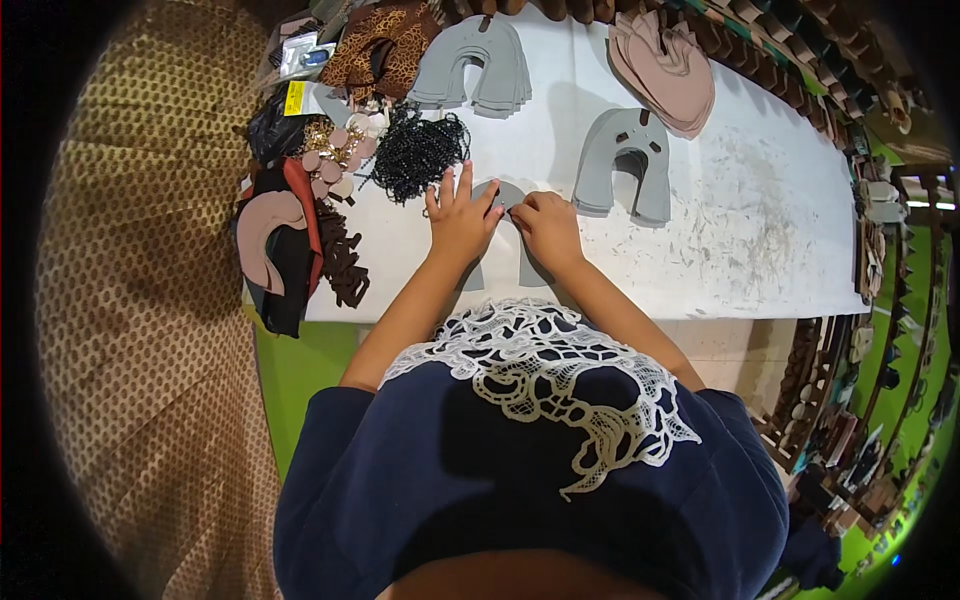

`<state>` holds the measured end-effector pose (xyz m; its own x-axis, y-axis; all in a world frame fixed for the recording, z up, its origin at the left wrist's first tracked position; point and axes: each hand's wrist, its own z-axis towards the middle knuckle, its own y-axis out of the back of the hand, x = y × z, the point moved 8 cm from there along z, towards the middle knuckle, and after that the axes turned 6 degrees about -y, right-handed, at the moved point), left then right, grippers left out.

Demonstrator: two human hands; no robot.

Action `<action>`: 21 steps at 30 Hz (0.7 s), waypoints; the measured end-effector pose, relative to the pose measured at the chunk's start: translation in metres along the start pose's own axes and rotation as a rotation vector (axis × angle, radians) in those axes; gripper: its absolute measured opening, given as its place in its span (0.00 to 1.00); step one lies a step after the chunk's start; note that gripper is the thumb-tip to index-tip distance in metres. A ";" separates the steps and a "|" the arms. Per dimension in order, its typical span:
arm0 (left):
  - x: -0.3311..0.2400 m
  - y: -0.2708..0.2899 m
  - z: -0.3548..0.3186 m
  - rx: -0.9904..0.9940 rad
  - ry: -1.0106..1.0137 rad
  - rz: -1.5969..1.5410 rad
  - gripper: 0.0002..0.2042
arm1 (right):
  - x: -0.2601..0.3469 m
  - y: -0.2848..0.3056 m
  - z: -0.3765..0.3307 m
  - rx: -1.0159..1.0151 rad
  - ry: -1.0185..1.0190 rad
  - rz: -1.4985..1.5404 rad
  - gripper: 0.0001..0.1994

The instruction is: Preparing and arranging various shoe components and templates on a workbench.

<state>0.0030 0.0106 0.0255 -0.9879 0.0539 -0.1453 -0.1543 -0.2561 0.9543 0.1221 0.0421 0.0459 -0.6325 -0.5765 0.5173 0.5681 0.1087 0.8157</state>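
A grey U-shaped cut piece (512, 189) lies on the white tabletop in front of me, its curve away from me and its two legs toward me. My left hand (460, 222) rests on its left side with fingers spread. My right hand (548, 230) is on the right side, fingertips pinched together by the inner edge of the curve. Whatever they hold is too small to make out. A heap of black beaded strands (412, 152) lies just beyond my left fingers.
Grey U-shaped pieces (597, 168) with a brown tab lie to the right, with another grey stack (440, 78) at the back. Pink pieces (665, 75) sit far right. At left are leopard-print material (362, 58), pink discs (330, 171), dark brown strips (345, 270) and a pink curved piece (262, 240).
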 end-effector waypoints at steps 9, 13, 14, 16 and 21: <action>0.012 -0.007 0.003 0.062 0.052 -0.011 0.24 | 0.001 -0.004 -0.011 0.036 0.039 -0.049 0.07; 0.016 -0.007 0.012 0.076 0.050 -0.087 0.20 | 0.003 -0.004 -0.020 0.018 0.062 -0.106 0.13; 0.015 -0.005 0.015 0.074 0.045 -0.088 0.20 | 0.003 -0.004 -0.023 -0.012 0.070 -0.139 0.15; 0.019 -0.005 0.019 0.099 0.077 -0.192 0.17 | 0.000 -0.009 -0.027 0.036 0.058 -0.148 0.17; 0.024 -0.007 0.026 0.187 0.061 -0.207 0.15 | 0.003 -0.014 -0.032 0.082 0.032 -0.187 0.19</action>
<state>-0.0197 0.0385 0.0221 -0.9355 0.0267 -0.3524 -0.3534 -0.0629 0.9334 0.1289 0.0133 0.0276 -0.7052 -0.6181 0.3475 0.3970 0.0620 0.9157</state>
